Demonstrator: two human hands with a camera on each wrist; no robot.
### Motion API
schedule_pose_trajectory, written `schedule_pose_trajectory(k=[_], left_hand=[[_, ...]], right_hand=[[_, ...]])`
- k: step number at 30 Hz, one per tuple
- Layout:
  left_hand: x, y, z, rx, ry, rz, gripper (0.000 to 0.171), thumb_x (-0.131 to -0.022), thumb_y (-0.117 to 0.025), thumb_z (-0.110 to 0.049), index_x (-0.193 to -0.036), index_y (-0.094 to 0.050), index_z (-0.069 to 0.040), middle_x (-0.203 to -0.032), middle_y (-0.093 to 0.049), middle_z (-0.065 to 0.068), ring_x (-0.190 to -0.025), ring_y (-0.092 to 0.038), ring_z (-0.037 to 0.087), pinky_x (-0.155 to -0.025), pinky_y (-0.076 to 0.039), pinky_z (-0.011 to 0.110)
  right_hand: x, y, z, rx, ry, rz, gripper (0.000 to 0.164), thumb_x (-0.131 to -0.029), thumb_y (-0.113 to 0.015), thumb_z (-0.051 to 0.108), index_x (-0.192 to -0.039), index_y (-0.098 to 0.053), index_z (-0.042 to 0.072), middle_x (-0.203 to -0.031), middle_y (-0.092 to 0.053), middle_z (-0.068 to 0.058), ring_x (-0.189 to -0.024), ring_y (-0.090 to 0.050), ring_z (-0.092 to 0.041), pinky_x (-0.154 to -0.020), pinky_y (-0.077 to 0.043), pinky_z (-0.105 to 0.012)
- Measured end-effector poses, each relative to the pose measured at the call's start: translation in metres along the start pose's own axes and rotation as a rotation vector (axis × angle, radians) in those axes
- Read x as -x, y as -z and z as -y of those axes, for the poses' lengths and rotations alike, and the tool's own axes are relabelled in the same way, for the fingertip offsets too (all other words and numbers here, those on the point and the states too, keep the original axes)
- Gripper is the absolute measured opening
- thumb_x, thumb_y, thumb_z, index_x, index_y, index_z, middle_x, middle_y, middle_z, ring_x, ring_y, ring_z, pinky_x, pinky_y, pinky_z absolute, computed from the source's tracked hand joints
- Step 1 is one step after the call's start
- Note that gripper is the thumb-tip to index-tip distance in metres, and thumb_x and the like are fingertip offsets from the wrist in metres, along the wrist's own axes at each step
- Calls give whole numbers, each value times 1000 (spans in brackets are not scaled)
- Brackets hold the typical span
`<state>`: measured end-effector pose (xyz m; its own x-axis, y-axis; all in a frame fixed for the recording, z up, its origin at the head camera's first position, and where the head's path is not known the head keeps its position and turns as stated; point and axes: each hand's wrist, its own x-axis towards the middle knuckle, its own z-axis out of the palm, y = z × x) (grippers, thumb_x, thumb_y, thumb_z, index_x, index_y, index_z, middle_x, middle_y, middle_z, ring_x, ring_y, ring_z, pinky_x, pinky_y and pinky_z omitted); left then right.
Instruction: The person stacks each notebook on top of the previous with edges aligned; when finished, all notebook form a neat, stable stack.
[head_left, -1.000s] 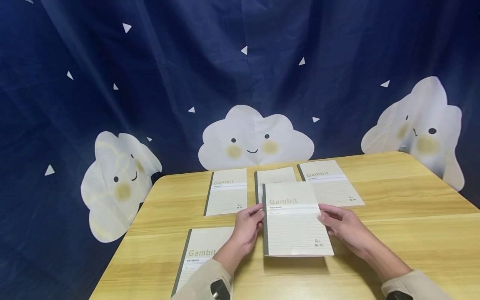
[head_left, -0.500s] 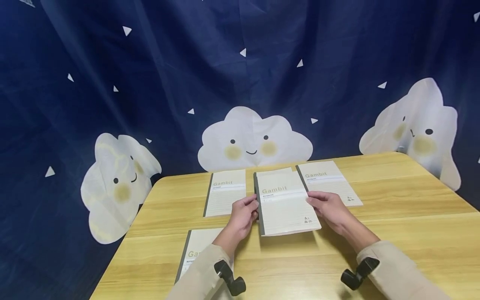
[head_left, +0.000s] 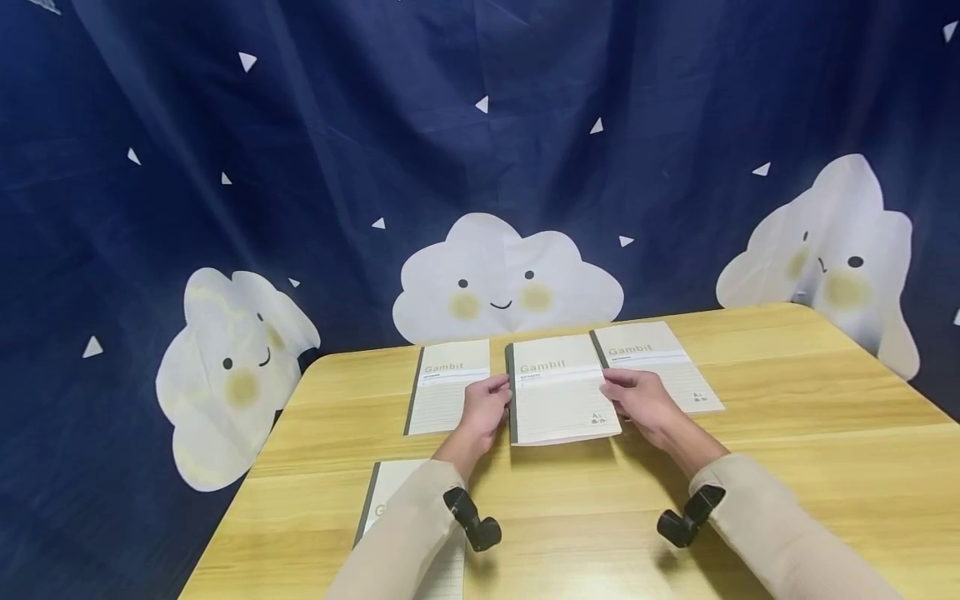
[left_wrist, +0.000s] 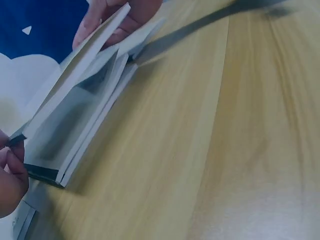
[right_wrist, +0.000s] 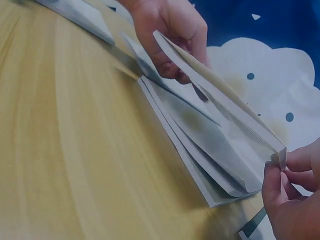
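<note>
Left hand [head_left: 480,414] pinches the notebook [head_left: 561,396] by its spine [head_left: 513,427], right hand [head_left: 643,403] the opposite edge; probably light, kinda floppy, so grab both sides.

Backdrop: dark navy cloth [head_left: 360,108], loose folds, fills the whole area behind the table. Small white triangles [head_left: 482,104] scattered across it. Three big white clouds printed low down, each with black eyes and yellowish cheeks: middle cloud [head_left: 495,254] faces forward, smiling; left cloud [head_left: 206,329] sits tilted; right cloud [head_left: 847,208] looks warped by the folds. Table [head_left: 810,425]: light yellow wood-grain top, rounded far corners, grain running side to side, far edge overlapping the middle cloud's base. Pale glare patch [head_left: 585,546] on the near part of the tabletop; upper cloth reads darker.
</note>
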<state>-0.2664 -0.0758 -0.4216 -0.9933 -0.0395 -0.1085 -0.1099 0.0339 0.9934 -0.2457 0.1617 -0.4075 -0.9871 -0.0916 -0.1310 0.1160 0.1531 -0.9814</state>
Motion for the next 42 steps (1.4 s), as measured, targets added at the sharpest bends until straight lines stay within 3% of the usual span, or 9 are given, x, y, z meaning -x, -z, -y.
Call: schedule_pose_trajectory(k=[4,7,11,18,30,33,35,38,42], left_hand=[[-7,-3,6,-101,-47,-39,40,-87,-49,8,-127,-53,6,-118,-62,20,-100,-61,21,-80,-52,24],[-10,-4,8,-187,-68,-61,40,-87,-48,7,-126,-55,4,-115,-63,18,-110,-58,27,-94,-48,33],[-13,-4,8,-315,-87,-74,41,-88,-46,4,-128,-56,-2,-113,-64,13,-113,-56,27,-97,-46,38],[-14,-7,4,-491,-157,-60,46,-89,-42,4,-133,-51,-2,-120,-63,15,-120,-53,30,-99,-45,40],[-15,-13,1,-641,-164,-90,43,-89,-42,4,-131,-54,-1,-128,-58,17,-124,-50,31,-99,-45,41],[-15,-13,2,-688,-180,-89,41,-89,-44,3,-127,-57,-2,-125,-60,16,-120,-53,31,-96,-47,41],[-15,-14,3,-718,-189,-88,39,-89,-44,3,-125,-60,-4,-122,-62,15,-117,-56,31,-94,-48,41],[-13,-15,3,-754,-193,-82,37,-90,-45,2,-122,-62,-5,-119,-64,14,-109,-60,30,-88,-52,40],[-10,-16,3,-810,-207,-78,35,-89,-46,2,-117,-65,-6,-110,-67,15,-94,-64,26,-77,-54,37]], right_hand=[[-8,-2,2,50,2,-19,47,-95,-50,9,-138,-39,-6,-136,-45,-26,-110,-52,-21,-94,-47,-32],[-12,-3,2,100,6,-28,47,-94,-51,8,-138,-41,-5,-130,-49,-24,-92,-55,-15,-77,-49,-24],[-18,-5,0,160,11,-18,49,-93,-51,8,-139,-40,-4,-128,-50,-21,-83,-52,-13,-66,-45,-22],[-24,-7,-5,262,32,-28,49,-92,-50,6,-139,-40,-5,-131,-50,-24,-117,-47,-29,-91,-43,-35],[-27,-18,-4,495,61,-58,52,-90,-55,4,-138,-40,-7,-134,-48,-28,-127,-42,-41,-104,-37,-50],[-26,-21,-4,561,87,-82,29,-89,-57,5,-116,-57,-5,-117,-58,-25,-113,-51,-36,-95,-44,-45],[-25,-22,-4,613,114,-95,9,-87,-58,6,-91,-56,-2,-94,-60,-19,-93,-54,-31,-78,-47,-38],[-23,-23,-5,691,157,-95,23,-86,-59,6,-72,-41,5,-67,-46,-8,-68,-46,-23,-59,-38,-30],[-20,-23,-6,723,189,-95,27,-85,-59,6,-68,-39,8,-60,-36,-3,-58,-39,-19,-53,-31,-27]])
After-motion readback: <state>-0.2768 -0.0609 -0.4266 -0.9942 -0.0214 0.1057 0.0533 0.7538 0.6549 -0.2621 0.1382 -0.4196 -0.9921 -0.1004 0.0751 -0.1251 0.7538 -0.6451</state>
